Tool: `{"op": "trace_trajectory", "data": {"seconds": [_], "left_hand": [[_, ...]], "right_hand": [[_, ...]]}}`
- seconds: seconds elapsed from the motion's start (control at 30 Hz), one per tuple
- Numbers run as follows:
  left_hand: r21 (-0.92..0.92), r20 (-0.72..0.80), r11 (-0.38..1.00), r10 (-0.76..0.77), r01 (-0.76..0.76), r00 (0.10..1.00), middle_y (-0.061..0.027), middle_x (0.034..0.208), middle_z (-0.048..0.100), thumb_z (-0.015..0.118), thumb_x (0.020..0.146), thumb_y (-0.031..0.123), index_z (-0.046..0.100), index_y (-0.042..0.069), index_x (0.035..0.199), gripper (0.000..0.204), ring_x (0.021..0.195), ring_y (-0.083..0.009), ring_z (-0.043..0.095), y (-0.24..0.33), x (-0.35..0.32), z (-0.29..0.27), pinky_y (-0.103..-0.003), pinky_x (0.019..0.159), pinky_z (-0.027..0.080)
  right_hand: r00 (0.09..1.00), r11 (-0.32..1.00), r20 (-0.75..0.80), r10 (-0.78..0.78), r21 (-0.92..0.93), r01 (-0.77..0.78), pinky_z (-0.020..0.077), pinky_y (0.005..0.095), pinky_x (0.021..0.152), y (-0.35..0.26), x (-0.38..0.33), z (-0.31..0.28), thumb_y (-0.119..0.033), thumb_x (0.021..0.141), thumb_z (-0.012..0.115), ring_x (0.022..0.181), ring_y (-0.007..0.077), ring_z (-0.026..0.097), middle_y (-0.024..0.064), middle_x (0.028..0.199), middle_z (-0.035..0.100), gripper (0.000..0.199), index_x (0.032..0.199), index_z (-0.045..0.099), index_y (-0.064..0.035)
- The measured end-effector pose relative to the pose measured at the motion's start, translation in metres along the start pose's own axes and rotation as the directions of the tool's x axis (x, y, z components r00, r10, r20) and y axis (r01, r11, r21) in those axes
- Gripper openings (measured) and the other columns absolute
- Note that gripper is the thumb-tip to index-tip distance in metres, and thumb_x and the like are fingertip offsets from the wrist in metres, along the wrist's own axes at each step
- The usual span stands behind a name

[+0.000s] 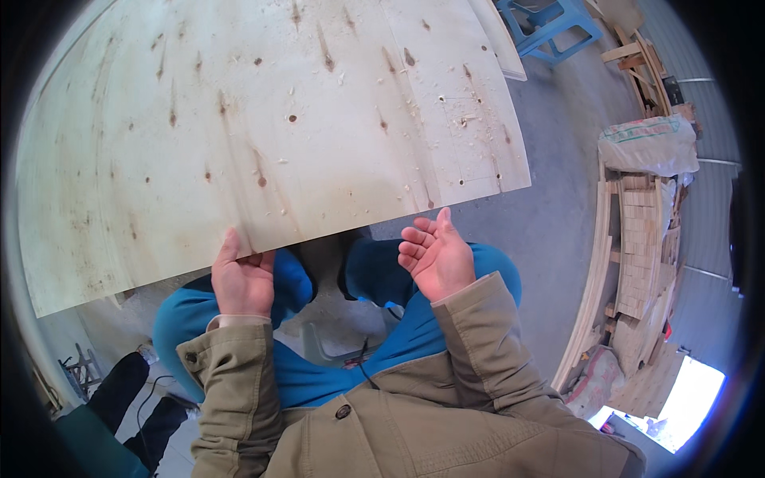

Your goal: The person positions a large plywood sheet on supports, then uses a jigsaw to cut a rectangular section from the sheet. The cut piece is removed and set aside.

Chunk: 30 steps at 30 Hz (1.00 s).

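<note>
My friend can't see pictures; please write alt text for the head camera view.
A person's left hand grips the near edge of a large, knotty wooden board; the right hand is open, palm up, close to that edge. To the right are a blue stool and piled wood.

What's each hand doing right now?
Left hand: closed on the edge of the plywood sheet, thumb on top.
Right hand: open, fingers slightly curled, holding nothing.

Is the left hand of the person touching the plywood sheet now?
Touching. The head view shows the left hand at the near edge of the plywood sheet, with its thumb lying over the top face.
</note>
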<state>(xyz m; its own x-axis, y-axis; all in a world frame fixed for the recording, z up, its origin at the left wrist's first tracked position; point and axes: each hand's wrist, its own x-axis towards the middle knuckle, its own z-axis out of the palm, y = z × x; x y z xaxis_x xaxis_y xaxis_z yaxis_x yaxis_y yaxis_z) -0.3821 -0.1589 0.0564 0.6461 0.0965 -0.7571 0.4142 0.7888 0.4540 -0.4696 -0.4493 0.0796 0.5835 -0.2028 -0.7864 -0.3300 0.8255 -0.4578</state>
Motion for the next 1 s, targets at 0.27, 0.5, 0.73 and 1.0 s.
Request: {"op": "trace_trajectory", "data": {"seconds": [0.27, 0.5, 0.73, 1.0], "left_hand": [[-0.105, 0.113, 0.990, -0.083, 0.095, 0.990, -0.0136, 0.133, 0.066, 0.059, 0.106, 0.021, 0.061, 0.002, 0.132, 0.033, 0.124, -0.0297, 0.062, 0.005, 0.006, -0.016, -0.045, 0.108, 0.051], [-0.021, 0.068, 0.998, -0.060, 0.062, 0.996, -0.0119, 0.131, 0.067, 0.058, 0.106, 0.023, 0.061, 0.003, 0.132, 0.033, 0.119, -0.0269, 0.065, 0.003, 0.014, -0.023, -0.044, 0.102, 0.055], [-0.039, 0.052, 0.999, -0.001, 0.003, 0.999, -0.0118, 0.128, 0.069, 0.059, 0.105, 0.022, 0.062, 0.004, 0.130, 0.032, 0.117, -0.0292, 0.067, -0.006, 0.032, -0.031, -0.046, 0.100, 0.057], [0.142, 0.066, 0.987, -0.090, 0.080, 0.994, -0.0065, 0.116, 0.071, 0.066, 0.102, 0.034, 0.065, 0.012, 0.121, 0.029, 0.110, -0.0247, 0.066, -0.025, 0.022, -0.032, -0.047, 0.100, 0.051]], "right_hand": [[0.990, 0.997, 0.136, 0.032, 0.064, -0.041, 0.0565, 0.0401, 0.069, 0.010, 0.008, 0.002, -0.049, 0.110, 0.045, 0.073, 0.0258, 0.068, 0.0148, 0.086, 0.071, 0.050, 0.107, 0.064, -0.0033], [0.983, 0.997, 0.180, 0.043, -0.064, -0.032, 0.0565, 0.0349, 0.064, 0.011, 0.002, 0.014, -0.045, 0.110, 0.048, 0.068, 0.0212, 0.066, 0.0091, 0.083, 0.070, 0.042, 0.105, 0.060, -0.0055], [0.966, 0.985, 0.235, -0.105, -0.112, 0.134, 0.0515, 0.0321, 0.054, 0.009, -0.006, 0.015, -0.039, 0.108, 0.058, 0.057, 0.0178, 0.060, 0.0069, 0.072, 0.065, 0.034, 0.095, 0.060, -0.0078], [0.886, 0.909, 0.213, -0.411, 0.020, 0.417, 0.0408, 0.0304, 0.041, -0.027, -0.041, -0.006, -0.024, 0.103, 0.067, 0.045, 0.0147, 0.051, 0.0049, 0.061, 0.056, 0.026, 0.084, 0.059, -0.0076]]}}
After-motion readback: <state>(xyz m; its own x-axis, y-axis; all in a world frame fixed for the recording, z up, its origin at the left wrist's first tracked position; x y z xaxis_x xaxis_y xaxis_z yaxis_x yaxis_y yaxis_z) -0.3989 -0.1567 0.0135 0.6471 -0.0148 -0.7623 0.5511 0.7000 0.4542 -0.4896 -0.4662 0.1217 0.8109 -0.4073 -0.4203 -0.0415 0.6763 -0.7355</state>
